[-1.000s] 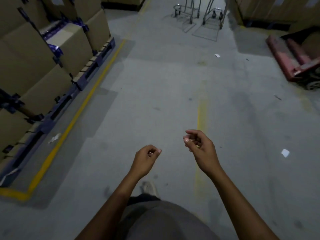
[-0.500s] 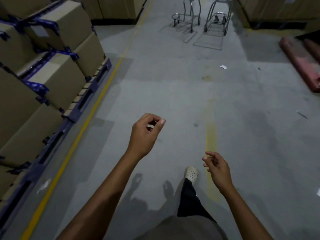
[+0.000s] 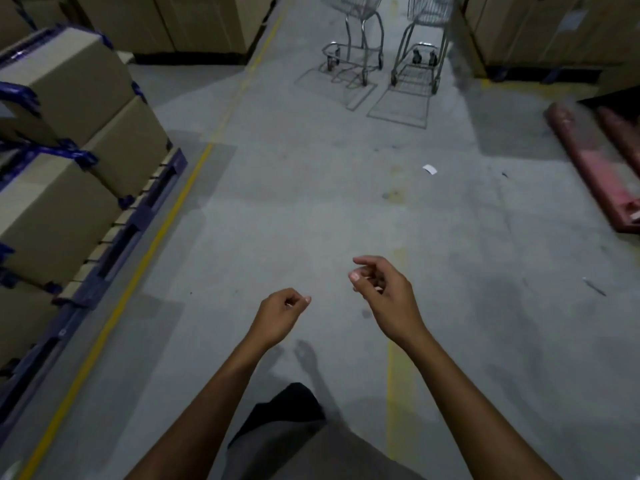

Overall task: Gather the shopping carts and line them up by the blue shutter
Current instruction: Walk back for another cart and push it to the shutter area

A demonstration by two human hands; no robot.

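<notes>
Carts: two shopping carts, the left cart [image 3: 356,46] and the right cart [image 3: 420,53], stand side by side at the far end of the aisle, slightly apart. The frame's top edge cuts off their baskets.
Cart build: thin bright metal tube bent into curved legs, wire-mesh baskets, a low wire rack at the base and small dark castors. Grid-shaped shadows lie on the floor in front of them.
Left hand [image 3: 277,317]: near centre, over the floor, well apart from the carts. Its fingers [image 3: 294,301] curl loosely inward with the thumb tip by the forefinger, and they hold nothing.
Right hand [image 3: 384,296]: just right of the left hand and a little farther out. Its fingers [image 3: 367,263] are loosely bent, the forefinger reaching left, and they hold nothing.
Floor [image 3: 311,202]: matte grey concrete, scuffed and blotched, with a worn yellow stripe [image 3: 398,375] down the middle.
Paper scrap [image 3: 429,169]: small, white and rectangular, lying flat between the hands and the carts.
Yellow line [image 3: 152,244]: a solid painted band running along the left side.
Cardboard boxes [image 3: 69,202]: plain brown and square-edged, stacked at the left with blue wrapping at the corners.
Pallet [image 3: 114,247]: dark blue and slotted, under those boxes.
Far boxes [image 3: 554,26]: more brown cardboard beside the carts, at the far right.
Pallet truck [image 3: 602,168]: long flat red forks with worn paint, on the floor at the right edge.
</notes>
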